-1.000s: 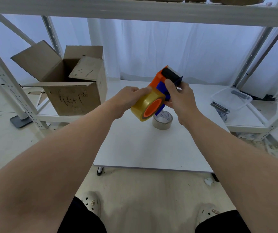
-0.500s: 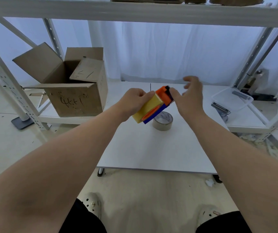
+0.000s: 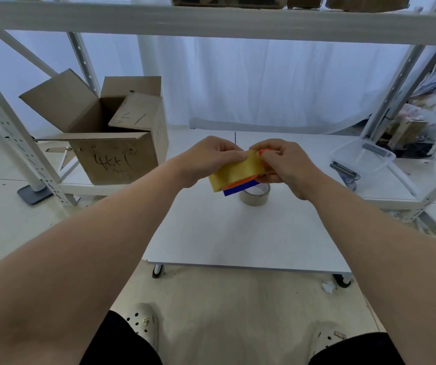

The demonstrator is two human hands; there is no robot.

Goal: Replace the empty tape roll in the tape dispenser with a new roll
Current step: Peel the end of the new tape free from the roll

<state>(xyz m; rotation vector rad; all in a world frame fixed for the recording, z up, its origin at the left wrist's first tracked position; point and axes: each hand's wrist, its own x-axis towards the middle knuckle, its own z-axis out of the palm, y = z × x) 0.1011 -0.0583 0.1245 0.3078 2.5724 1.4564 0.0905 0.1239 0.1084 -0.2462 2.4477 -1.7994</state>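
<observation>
From my head camera, both my hands meet just above the middle of the frame, over the white table [image 3: 238,241]. My left hand [image 3: 209,159] is curled around the new tape roll [image 3: 235,171], thumb pressed on its yellowish outer face. The roll sits on the tape dispenser [image 3: 240,187], of which I see only an orange edge and a blue strip under the roll. My right hand [image 3: 285,164] is bunched at the roll's upper right edge, fingertips [image 3: 264,154] pinched together on the tape there, beside a bit of orange.

Directly below my hands, the empty roll [image 3: 255,194], a grey-brown ring, lies flat on the table.

At left of the frame an open cardboard box [image 3: 114,156] with black scribbles stands on a low shelf. At right lies a clear plastic tub [image 3: 364,158].
</observation>
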